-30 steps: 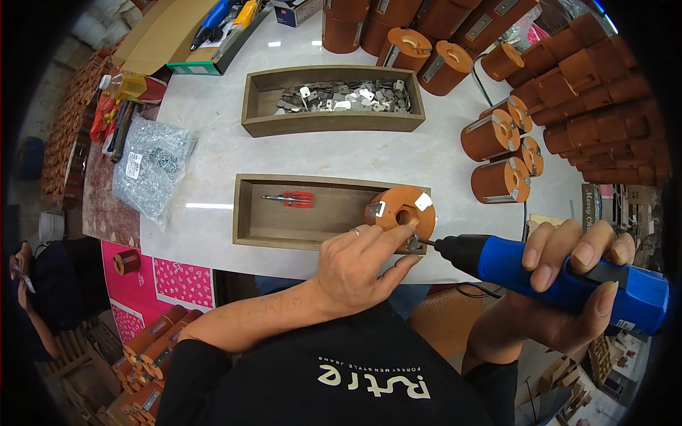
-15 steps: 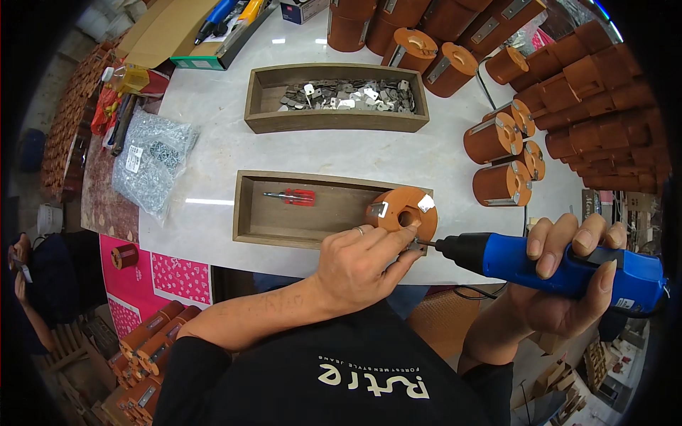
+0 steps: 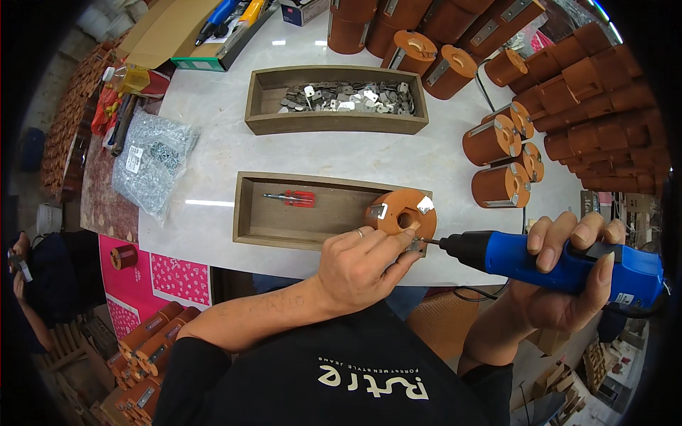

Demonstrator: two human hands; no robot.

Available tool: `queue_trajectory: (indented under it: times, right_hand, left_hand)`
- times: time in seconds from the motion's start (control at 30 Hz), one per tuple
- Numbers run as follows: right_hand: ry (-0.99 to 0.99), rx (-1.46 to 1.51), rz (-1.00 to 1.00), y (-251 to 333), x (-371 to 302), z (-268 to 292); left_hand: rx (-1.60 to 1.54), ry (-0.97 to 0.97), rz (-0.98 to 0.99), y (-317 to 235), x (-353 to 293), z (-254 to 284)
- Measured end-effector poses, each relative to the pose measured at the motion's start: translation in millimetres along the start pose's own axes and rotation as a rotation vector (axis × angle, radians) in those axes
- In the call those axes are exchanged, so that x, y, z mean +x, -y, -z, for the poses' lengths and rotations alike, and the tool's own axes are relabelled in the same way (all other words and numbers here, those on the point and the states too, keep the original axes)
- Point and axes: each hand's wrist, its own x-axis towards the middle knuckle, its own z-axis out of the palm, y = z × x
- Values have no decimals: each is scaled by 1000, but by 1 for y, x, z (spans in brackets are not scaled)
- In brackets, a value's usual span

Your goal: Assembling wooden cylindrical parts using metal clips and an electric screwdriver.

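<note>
Our left hand (image 3: pixel 359 266) pinches the orange spool (image 3: pixel 401 216) steady; at three o'clock, our right hand (image 3: pixel 568 273) grips the blue driver (image 3: pixel 561 264) shut.

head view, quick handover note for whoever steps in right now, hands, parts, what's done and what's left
Left hand: steadies the orange spool on the near edge of the wooden tray, pinching a small metal bracket at its side.
Right hand: holds the blue electric screwdriver, bit tip against that bracket.
Parts: red screwdriver lies in the same tray; metal brackets fill the far tray; bag of screws at the left.
Done: spools with brackets stand at the right.
Left: this bracket's screw looks not yet fully driven.
</note>
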Motion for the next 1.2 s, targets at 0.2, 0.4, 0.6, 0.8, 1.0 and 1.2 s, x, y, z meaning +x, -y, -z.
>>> queue_trajectory:
  times: [0.2, 0.4, 0.6, 0.8, 1.0, 1.2]
  right_hand:
    - [18, 14, -10, 1, 1, -4]
    - [42, 12, -16, -1, 4, -6]
    - [42, -3, -21, 0, 5, -7]
    - [1, -52, -51, 0, 7, -19]
    - [61, -98, -30, -3, 9, -32]
    - [128, -181, -1, 0, 9, -43]
  left_hand:
    - [-13, -23, -24, 0, -1, -1]
    - [-5, -28, -43, 2, -1, 0]
    - [-68, -37, 6, 1, 0, 0]
    - [-102, -45, 30, -1, 2, -1]
    - [-129, -38, 47, -1, 0, -2]
    - [-156, -36, 40, -1, 0, -3]
